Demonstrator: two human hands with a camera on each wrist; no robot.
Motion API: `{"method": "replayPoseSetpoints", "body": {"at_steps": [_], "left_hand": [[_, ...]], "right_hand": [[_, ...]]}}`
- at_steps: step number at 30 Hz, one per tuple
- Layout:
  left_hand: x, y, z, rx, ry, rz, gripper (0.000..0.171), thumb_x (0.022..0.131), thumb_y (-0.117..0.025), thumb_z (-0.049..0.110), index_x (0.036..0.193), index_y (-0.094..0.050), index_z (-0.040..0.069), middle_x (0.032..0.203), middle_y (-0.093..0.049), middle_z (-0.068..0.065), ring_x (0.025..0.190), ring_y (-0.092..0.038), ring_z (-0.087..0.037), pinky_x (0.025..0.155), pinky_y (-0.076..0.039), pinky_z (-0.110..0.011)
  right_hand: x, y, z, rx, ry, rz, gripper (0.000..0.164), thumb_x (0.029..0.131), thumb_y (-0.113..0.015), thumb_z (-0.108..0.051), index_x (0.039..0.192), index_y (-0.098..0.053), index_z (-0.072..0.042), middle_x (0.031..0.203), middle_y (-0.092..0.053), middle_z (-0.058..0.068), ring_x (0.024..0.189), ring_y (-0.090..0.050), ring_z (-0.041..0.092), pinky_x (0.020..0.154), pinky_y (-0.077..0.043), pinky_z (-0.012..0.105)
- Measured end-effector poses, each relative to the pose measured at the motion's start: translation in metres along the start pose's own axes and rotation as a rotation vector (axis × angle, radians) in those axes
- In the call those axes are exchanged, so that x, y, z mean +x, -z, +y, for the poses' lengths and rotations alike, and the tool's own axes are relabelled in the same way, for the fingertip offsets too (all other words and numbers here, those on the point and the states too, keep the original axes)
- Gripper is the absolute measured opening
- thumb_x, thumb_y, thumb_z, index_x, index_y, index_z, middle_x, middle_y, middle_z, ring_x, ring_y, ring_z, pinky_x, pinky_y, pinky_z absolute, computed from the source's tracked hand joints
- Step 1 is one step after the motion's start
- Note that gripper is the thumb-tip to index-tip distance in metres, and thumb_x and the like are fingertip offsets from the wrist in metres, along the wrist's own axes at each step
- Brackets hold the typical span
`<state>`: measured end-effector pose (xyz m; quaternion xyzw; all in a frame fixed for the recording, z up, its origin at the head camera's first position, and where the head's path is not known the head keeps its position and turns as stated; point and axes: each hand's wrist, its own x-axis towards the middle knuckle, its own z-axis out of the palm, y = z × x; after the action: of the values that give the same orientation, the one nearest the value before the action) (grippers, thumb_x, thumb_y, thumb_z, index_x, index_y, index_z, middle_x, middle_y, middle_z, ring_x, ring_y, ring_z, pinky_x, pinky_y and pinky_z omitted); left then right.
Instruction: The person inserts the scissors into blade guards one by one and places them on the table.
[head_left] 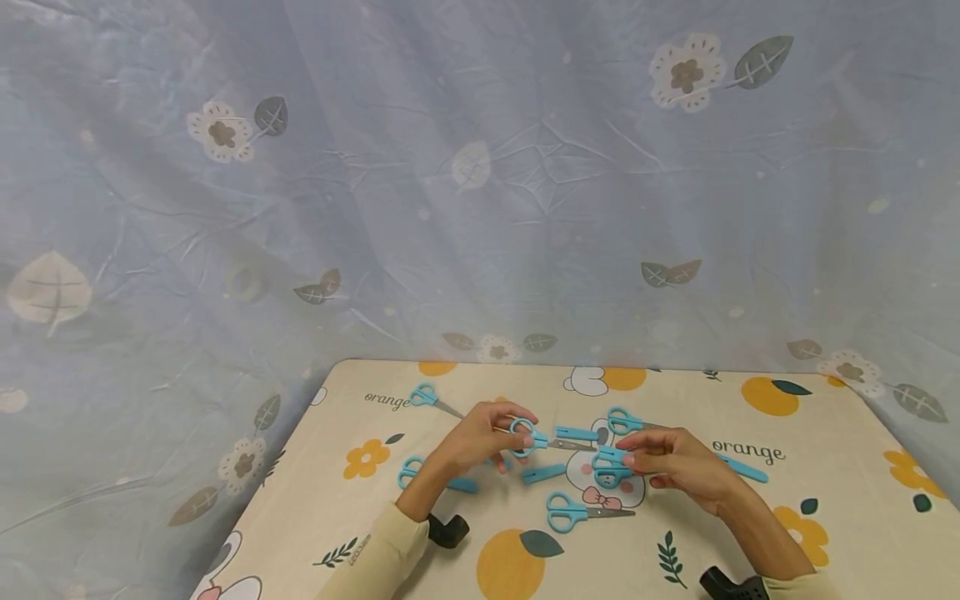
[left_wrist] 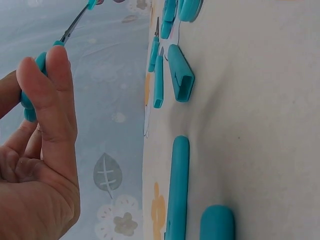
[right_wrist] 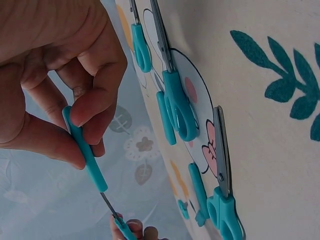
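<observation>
My left hand (head_left: 476, 437) pinches the light-blue handle of a pair of scissors (head_left: 528, 438), its metal blades pointing right. My right hand (head_left: 678, 467) pinches a blue blade cover (right_wrist: 86, 152) between thumb and fingers. The blade tip meets the cover's end in the right wrist view, both held above the table. Below my hands lie an uncovered pair of scissors (head_left: 568, 512) and another pair (right_wrist: 180, 110), partly hidden by the cover in the head view. Two loose blade covers (head_left: 544, 473) lie between my hands.
A cream patterned cloth (head_left: 420, 567) covers the table. More blue-handled scissors lie at the back left (head_left: 424, 395), the left (head_left: 409, 472) and behind my right hand (head_left: 622, 421). Another blade cover (head_left: 746, 469) lies at right. A grey-blue floral curtain (head_left: 450, 217) hangs behind.
</observation>
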<state>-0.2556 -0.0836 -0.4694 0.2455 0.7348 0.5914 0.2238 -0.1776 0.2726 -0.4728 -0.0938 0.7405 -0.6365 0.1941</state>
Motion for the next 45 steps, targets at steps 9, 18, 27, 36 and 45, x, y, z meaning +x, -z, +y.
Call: {"method": "replayPoseSetpoints", "body": {"at_steps": [9,18,27,36,45], "left_hand": [[0.002,-0.003,-0.001,-0.022,-0.002,0.004,0.031,0.099,-0.079,0.014,0.129,-0.074,0.012,0.122,-0.068,-0.005,0.08,-0.08,-0.022,0.05,-0.058,-0.029],[0.004,-0.006,-0.003,-0.007,0.011,0.01,0.03,0.098,-0.08,0.015,0.128,-0.075,0.016,0.102,-0.08,-0.003,0.096,-0.076,-0.053,0.051,-0.06,-0.033],[0.006,-0.008,-0.002,-0.015,0.02,0.014,0.03,0.098,-0.08,0.015,0.128,-0.076,0.017,0.099,-0.08,-0.001,0.084,-0.081,-0.035,0.05,-0.059,-0.032],[0.004,-0.011,0.0,-0.009,0.027,0.007,0.03,0.098,-0.08,0.016,0.128,-0.075,0.018,0.099,-0.08,-0.002,0.085,-0.081,-0.033,0.051,-0.059,-0.031],[0.005,-0.015,-0.001,-0.037,0.023,-0.016,0.039,0.099,-0.078,0.014,0.136,-0.07,0.004,0.095,-0.078,0.002,0.075,-0.078,-0.013,0.05,-0.059,-0.03]], "right_hand": [[0.003,-0.003,-0.003,-0.015,-0.003,0.007,0.042,0.106,-0.07,-0.021,0.14,-0.065,0.003,0.114,-0.072,-0.006,0.092,-0.067,0.013,0.07,-0.055,0.026],[0.005,-0.006,-0.003,-0.016,0.004,0.005,0.041,0.106,-0.07,-0.021,0.139,-0.066,0.004,0.112,-0.073,-0.007,0.091,-0.067,0.012,0.07,-0.057,0.026],[0.009,-0.009,-0.002,-0.039,-0.002,0.023,0.046,0.106,-0.071,-0.023,0.142,-0.063,0.005,0.12,-0.075,-0.007,0.099,-0.07,0.019,0.074,-0.059,0.031],[0.01,-0.01,-0.003,-0.029,-0.005,0.012,0.047,0.106,-0.071,-0.023,0.142,-0.063,0.006,0.117,-0.074,-0.006,0.091,-0.067,0.013,0.071,-0.057,0.029],[0.012,-0.013,-0.004,-0.026,-0.005,0.011,0.048,0.105,-0.071,-0.023,0.142,-0.062,0.006,0.121,-0.074,-0.006,0.093,-0.067,0.014,0.074,-0.058,0.03]]}}
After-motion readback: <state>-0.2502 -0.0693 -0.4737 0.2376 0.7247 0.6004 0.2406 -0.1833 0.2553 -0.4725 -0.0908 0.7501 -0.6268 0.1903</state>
